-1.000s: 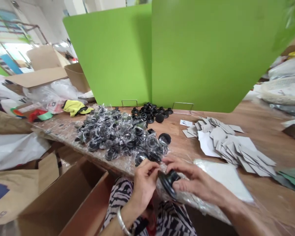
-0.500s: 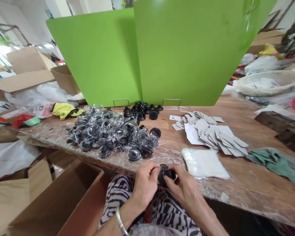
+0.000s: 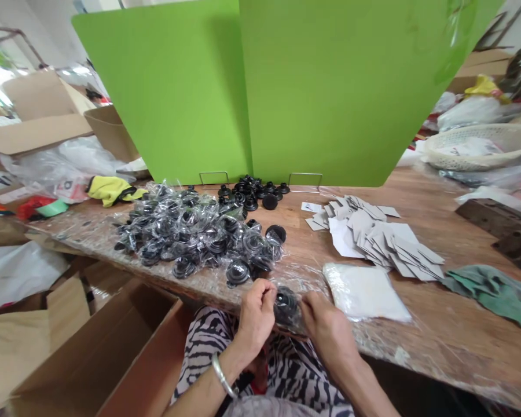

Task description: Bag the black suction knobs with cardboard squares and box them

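A black suction cup (image 3: pixel 286 305) in clear film is sitting at lower centre, over the near edge of the wooden workbench (image 3: pixel 464 330). The left hand (image 3: pixel 256 317) is pinching it with curled fingers, the right hand (image 3: pixel 327 330) is gripping its other side, and the pile of wrapped cups (image 3: pixel 195 234) is lying just beyond.

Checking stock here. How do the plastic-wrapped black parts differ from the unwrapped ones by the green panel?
The wrapped black parts are in clear plastic; the unwrapped black parts are bare. The wrapped heap is larger and nearer the table's front edge; the unwrapped group is smaller and sits further back, beside the green panel. Both are round, black and on the wooden table.
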Demonstrator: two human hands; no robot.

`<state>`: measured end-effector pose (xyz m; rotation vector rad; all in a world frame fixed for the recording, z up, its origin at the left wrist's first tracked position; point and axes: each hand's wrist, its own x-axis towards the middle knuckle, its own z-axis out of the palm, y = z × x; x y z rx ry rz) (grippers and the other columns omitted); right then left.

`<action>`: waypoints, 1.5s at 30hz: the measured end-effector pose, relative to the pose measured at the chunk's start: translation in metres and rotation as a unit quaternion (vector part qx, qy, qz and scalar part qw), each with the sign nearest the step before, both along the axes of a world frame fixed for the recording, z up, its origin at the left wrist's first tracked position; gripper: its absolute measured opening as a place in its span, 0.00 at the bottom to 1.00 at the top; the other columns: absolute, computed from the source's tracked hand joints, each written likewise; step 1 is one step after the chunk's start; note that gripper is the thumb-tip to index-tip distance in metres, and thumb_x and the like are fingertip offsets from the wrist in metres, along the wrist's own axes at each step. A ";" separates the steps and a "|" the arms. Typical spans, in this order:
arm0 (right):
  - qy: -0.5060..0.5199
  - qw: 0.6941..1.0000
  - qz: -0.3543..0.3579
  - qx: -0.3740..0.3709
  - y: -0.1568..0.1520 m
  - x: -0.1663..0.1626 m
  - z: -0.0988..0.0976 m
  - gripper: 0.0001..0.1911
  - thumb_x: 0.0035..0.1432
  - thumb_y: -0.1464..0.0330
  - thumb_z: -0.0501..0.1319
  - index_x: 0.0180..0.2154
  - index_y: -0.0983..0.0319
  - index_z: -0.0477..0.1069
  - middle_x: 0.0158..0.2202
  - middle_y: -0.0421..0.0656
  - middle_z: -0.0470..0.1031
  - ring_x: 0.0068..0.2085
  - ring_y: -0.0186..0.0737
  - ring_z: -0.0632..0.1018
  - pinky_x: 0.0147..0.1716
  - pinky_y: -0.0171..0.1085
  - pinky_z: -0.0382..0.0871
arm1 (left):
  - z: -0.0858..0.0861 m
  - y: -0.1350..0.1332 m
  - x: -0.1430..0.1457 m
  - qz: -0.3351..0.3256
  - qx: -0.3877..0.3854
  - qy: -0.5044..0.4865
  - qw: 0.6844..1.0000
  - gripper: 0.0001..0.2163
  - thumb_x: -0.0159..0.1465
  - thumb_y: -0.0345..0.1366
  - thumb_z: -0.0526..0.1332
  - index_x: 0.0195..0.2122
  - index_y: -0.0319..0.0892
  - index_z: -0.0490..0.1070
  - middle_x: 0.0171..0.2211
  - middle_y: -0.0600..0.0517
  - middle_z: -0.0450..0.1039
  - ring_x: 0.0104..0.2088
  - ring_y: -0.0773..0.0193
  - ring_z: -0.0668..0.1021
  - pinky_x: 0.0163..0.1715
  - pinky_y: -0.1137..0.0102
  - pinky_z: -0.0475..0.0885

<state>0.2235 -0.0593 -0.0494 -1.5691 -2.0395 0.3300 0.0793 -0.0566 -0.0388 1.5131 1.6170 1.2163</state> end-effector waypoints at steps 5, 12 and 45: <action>0.124 0.989 -0.018 -0.083 0.000 0.017 0.030 0.17 0.53 0.55 0.51 0.20 0.58 0.58 0.15 0.36 0.61 0.18 0.33 0.63 0.18 0.33 0.56 | 0.023 0.000 0.002 -0.151 0.022 0.042 0.987 0.09 0.55 0.24 0.52 0.21 0.40 0.66 0.21 0.54 0.66 0.25 0.68 0.68 0.27 0.75 0.63; 0.303 0.943 -0.070 -0.117 0.000 0.031 0.050 0.20 0.49 0.50 0.54 0.28 0.60 0.66 0.17 0.37 0.63 0.18 0.32 0.62 0.16 0.32 0.56 | 0.082 0.076 -0.009 -0.081 0.186 0.083 0.976 0.08 0.55 0.24 0.51 0.22 0.40 0.66 0.24 0.54 0.65 0.27 0.68 0.68 0.30 0.74 0.65; 0.282 0.935 -0.213 -0.003 0.060 0.098 0.020 0.14 0.52 0.58 0.48 0.23 0.60 0.59 0.18 0.35 0.59 0.18 0.30 0.59 0.18 0.32 0.52 | -0.035 0.035 0.085 -0.336 0.128 0.337 0.870 0.20 0.61 0.40 0.54 0.54 0.46 0.60 0.58 0.44 0.57 0.57 0.44 0.60 0.51 0.45 0.54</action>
